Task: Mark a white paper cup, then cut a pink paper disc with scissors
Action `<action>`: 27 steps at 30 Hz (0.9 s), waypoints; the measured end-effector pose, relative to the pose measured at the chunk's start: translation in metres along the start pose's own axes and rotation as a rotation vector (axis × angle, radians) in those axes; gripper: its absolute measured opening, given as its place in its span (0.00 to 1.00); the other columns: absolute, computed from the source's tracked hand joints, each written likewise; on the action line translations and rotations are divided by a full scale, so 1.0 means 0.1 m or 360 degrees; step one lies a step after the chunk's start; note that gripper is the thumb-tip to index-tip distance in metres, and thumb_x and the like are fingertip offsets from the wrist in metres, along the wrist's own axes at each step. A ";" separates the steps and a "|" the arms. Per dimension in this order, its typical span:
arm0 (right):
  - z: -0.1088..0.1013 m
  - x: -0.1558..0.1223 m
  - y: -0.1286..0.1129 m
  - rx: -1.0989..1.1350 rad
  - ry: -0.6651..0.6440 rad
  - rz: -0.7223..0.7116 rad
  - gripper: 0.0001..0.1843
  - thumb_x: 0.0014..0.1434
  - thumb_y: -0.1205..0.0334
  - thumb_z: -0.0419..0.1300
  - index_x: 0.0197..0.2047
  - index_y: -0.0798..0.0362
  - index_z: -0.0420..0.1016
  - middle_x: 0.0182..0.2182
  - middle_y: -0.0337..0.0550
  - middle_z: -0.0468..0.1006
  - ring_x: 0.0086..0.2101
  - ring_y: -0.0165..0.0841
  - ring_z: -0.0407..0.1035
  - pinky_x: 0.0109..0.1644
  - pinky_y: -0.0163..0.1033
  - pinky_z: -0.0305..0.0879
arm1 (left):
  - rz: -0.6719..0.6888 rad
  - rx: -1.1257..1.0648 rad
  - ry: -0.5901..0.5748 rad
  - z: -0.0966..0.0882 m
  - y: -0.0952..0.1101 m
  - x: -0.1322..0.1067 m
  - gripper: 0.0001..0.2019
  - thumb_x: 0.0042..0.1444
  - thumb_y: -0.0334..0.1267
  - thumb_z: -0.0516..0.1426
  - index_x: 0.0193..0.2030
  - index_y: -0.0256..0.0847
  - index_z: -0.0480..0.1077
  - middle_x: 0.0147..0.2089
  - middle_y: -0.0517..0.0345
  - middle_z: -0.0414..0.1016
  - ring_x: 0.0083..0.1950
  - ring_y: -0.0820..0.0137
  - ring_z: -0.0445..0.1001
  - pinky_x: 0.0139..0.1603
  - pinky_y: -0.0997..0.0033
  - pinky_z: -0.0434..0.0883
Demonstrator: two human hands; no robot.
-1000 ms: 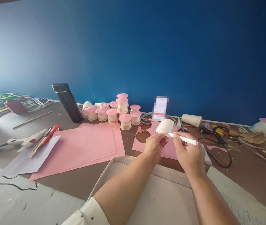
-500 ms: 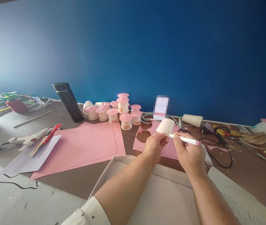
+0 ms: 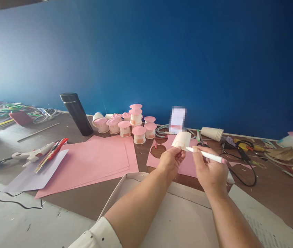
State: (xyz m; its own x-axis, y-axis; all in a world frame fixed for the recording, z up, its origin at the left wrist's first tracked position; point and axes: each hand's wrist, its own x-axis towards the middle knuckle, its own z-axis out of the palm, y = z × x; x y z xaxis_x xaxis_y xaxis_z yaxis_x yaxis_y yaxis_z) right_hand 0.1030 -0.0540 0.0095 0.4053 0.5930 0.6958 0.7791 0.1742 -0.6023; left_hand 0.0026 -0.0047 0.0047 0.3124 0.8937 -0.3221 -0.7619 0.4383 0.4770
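Pinched by its rim in my left hand (image 3: 171, 161), a white paper cup (image 3: 182, 140) is upside down and tilted, with a faint rectangle outline drawn near the rim. My right hand (image 3: 211, 170) grips a white marker pen (image 3: 210, 156) with a pink end, its tip beside the cup's right edge. Beyond my hands lies a pink sheet (image 3: 185, 162) with a round hole cut in it. Several upturned paper cups with pink paper roofs (image 3: 139, 131) stand by the wall, some bearing pinkish doors and windows.
At left are a black flask (image 3: 76, 115), a stack of pink paper (image 3: 92, 165), a glue gun (image 3: 34, 153) and a red cutter (image 3: 56, 150). Nested cups (image 3: 212, 133) and black cable (image 3: 244, 155) lie right. A shallow box lid (image 3: 177, 210) sits under my forearms.
My right hand has shifted slightly right and down with the marker, whose tip sits a little farther from the cup's drawn outline. My left hand still holds the cup almost unmoved.
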 end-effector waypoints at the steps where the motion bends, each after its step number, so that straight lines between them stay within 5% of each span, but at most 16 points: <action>1: 0.00 0.00 0.00 0.0051 0.0082 0.0035 0.14 0.59 0.54 0.57 0.37 0.55 0.79 0.29 0.48 0.80 0.29 0.37 0.75 0.35 0.39 0.69 | -0.0015 -0.0046 0.0003 0.00 0.00 0.00 0.02 0.54 0.24 0.57 0.32 0.26 0.72 0.29 0.49 0.73 0.29 0.76 0.73 0.34 0.80 0.75; 5: -0.01 0.00 0.01 0.0160 0.0297 0.0150 0.16 0.59 0.52 0.58 0.41 0.57 0.78 0.33 0.51 0.81 0.31 0.38 0.75 0.36 0.41 0.71 | -0.0076 -0.0187 0.0050 -0.02 0.02 0.03 0.01 0.53 0.24 0.58 0.33 0.28 0.71 0.30 0.49 0.74 0.30 0.76 0.74 0.35 0.79 0.76; 27: 0.06 -0.02 0.00 0.0070 0.0179 -0.0115 0.12 0.61 0.56 0.57 0.37 0.54 0.78 0.33 0.47 0.81 0.32 0.35 0.75 0.36 0.36 0.69 | -0.0086 -0.0118 -0.0020 -0.02 -0.01 0.01 0.02 0.54 0.23 0.57 0.33 0.26 0.72 0.29 0.51 0.73 0.29 0.77 0.74 0.38 0.80 0.76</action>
State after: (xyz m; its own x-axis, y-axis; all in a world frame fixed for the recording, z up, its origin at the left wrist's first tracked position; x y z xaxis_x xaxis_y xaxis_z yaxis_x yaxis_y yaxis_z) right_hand 0.0998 -0.0505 0.0058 0.4017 0.4864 0.7759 0.7875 0.2491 -0.5638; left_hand 0.0025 -0.0043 0.0017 0.3609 0.8702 -0.3354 -0.7835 0.4780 0.3971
